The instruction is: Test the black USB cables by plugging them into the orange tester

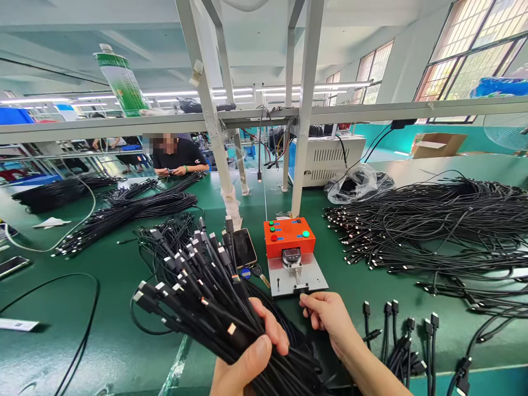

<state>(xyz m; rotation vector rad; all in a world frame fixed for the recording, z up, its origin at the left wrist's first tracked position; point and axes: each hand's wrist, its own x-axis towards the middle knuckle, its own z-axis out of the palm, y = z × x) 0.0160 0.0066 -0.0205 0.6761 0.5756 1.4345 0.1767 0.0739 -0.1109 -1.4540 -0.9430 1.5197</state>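
In the head view, a thick bundle of black cables [223, 313] is gripped above the green worktop [132, 357] by the left hand [258, 349], its fingers and thumb wrapped around it. A small black piece [304, 292], apparently a connector, is pinched between the thumb and fingers of the right hand [324, 313] at the front edge of a metal plate [280, 280]; it is mostly hidden. It could be jammed or bent if pushed in askew. Cables could be shed from so full a grip, and the nearby phone [245, 247] could be knocked if the splayed ends are swung.
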